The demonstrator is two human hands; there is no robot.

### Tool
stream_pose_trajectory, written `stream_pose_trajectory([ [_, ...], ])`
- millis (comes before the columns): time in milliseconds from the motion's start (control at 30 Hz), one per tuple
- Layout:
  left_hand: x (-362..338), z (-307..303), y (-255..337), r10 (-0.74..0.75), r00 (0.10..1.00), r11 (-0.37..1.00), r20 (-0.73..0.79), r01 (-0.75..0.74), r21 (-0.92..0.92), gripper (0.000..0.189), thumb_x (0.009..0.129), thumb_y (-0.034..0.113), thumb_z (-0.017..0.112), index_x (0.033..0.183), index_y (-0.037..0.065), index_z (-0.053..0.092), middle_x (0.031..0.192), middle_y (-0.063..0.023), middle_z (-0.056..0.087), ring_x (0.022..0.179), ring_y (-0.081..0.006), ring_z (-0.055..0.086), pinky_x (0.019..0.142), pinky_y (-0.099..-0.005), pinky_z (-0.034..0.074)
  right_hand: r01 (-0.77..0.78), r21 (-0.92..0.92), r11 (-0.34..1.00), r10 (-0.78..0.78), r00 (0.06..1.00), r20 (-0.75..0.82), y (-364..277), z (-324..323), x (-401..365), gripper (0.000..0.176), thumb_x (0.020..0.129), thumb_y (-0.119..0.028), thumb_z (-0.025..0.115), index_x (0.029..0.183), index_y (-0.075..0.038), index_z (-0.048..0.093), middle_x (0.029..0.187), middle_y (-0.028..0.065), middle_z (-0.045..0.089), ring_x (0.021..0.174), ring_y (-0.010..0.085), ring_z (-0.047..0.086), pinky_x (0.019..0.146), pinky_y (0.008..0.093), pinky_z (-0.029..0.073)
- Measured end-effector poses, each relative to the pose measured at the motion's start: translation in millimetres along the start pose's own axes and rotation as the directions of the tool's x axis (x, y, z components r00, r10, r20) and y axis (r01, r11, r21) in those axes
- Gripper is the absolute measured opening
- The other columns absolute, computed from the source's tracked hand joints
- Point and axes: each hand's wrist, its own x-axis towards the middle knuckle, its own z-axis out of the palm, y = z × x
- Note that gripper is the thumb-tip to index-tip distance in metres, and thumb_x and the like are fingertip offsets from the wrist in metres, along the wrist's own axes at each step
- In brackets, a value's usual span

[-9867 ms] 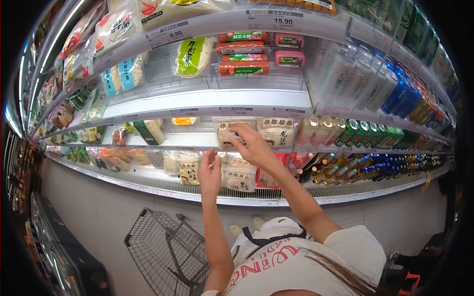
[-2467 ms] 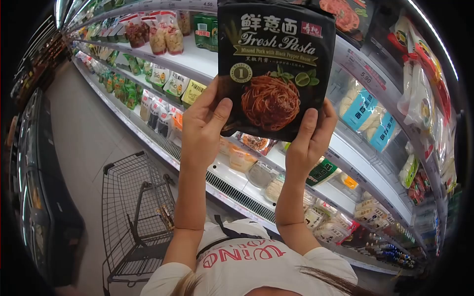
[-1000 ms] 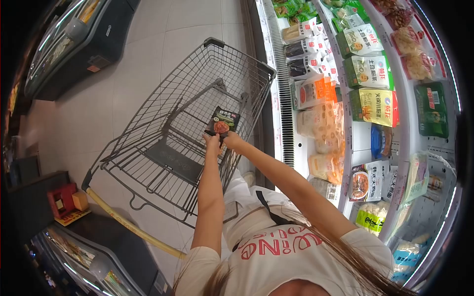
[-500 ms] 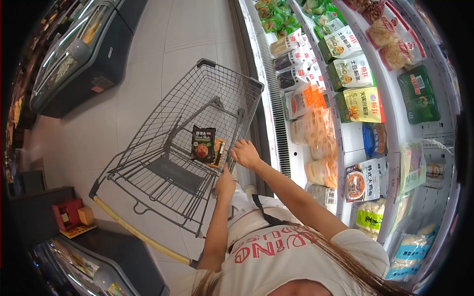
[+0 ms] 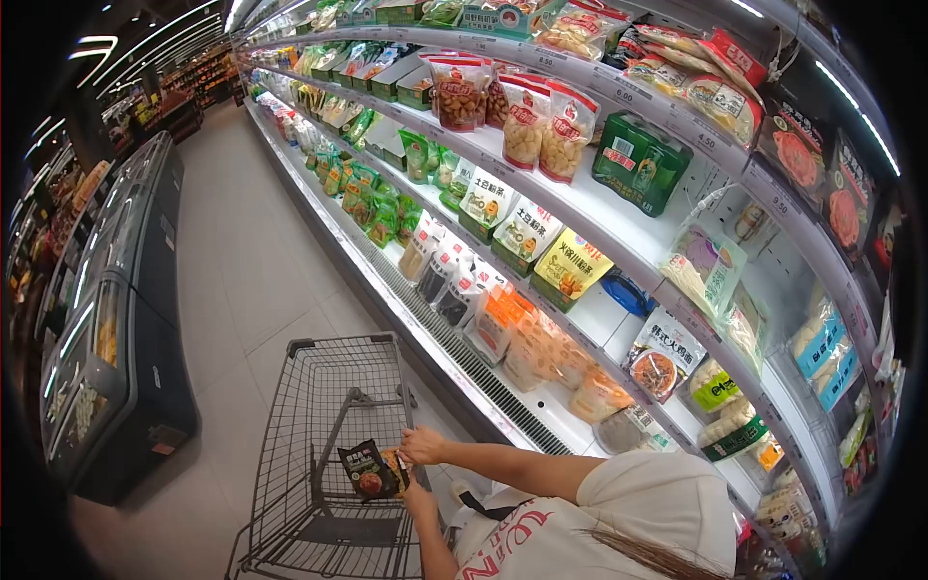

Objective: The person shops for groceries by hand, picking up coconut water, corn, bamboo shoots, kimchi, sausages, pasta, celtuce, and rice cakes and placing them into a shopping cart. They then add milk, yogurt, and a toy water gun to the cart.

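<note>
A grey wire shopping cart (image 5: 290,435) stands at the lower middle. Inside it lies a black food packet (image 5: 363,471), with a smaller orange-yellow packet (image 5: 391,462) beside it. My right hand (image 5: 421,446) is closed at the cart's right side, close by the orange-yellow packet. Just below it is my left hand (image 5: 416,491), its fingers closed near the same side. Whatever either hand holds is too small or too hidden to make out.
Refrigerated shelves (image 5: 541,174) of packaged food run along the right, with a low black grille (image 5: 483,391) at their foot. A dark freezer case (image 5: 130,338) stands on the left. Between them the tiled aisle floor (image 5: 232,232) stretches back.
The view has swung up and toward the shelves, showing more of the aisle and ceiling lights. Cart and hands now sit lower in view, with both hands still close together at the cart's side.
</note>
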Motion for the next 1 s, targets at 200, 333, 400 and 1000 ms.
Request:
stream_pose_trajectory([
  [200, 64, -30, -19, -0.043, 0.995, 0.999, 0.095, 0.040, 0.034, 0.073, 0.075, -0.006, 0.059, 0.141, 0.018, 0.040, 0.115, -0.0307, 0.056, 0.101, -0.0463, 0.058, 0.087, -0.0465, 0.049, -0.023, 0.018, 1.000, 0.025, 0.994, -0.109, 14, 13, 61, 0.035, 0.092, -0.036, 0.048, 0.070, -0.012, 0.063, 0.073, 0.0010, 0.059, 0.087, 0.0207, 0.053, 0.060, 0.0387, 0.044],
  [333, 107, -46, -16, 0.008, 1.000, 0.997, 0.027, -0.010, 0.071, 0.069, 0.074, -0.007, 0.059, 0.138, 0.014, 0.045, 0.114, -0.0258, 0.059, 0.096, -0.0447, 0.061, 0.087, -0.0458, 0.048, -0.057, 0.019, 0.998, 0.058, 0.992, -0.115, 33, 17, 105, 0.036, 0.092, -0.037, 0.048, 0.072, -0.012, 0.064, 0.074, 0.0012, 0.060, 0.087, 0.0208, 0.054, 0.058, 0.0371, 0.046],
  [400, 127, -59, -5, 0.018, 1.000, 0.998, 0.014, -0.019, 0.060, 0.068, 0.073, -0.008, 0.059, 0.137, 0.013, 0.046, 0.111, -0.0247, 0.061, 0.096, -0.0426, 0.061, 0.088, -0.0452, 0.048, -0.072, -0.035, 0.997, 0.070, 0.995, -0.064, 45, 15, 130, 0.036, 0.091, -0.038, 0.048, 0.073, -0.012, 0.064, 0.075, 0.0013, 0.061, 0.087, 0.0210, 0.054, 0.058, 0.0364, 0.046],
  [1000, 372, -147, 54, 0.072, 0.991, 0.994, 0.114, -0.081, 0.071, 0.069, 0.074, -0.008, 0.055, 0.140, 0.005, 0.039, 0.094, -0.0272, 0.064, 0.091, -0.0395, 0.064, 0.080, -0.0439, 0.051, -0.103, -0.019, 0.994, 0.104, 0.991, 0.078, 193, -22, 341, 0.039, 0.093, -0.038, 0.044, 0.081, -0.008, 0.067, 0.084, 0.0045, 0.065, 0.098, 0.0224, 0.054, 0.069, 0.0400, 0.050],
])
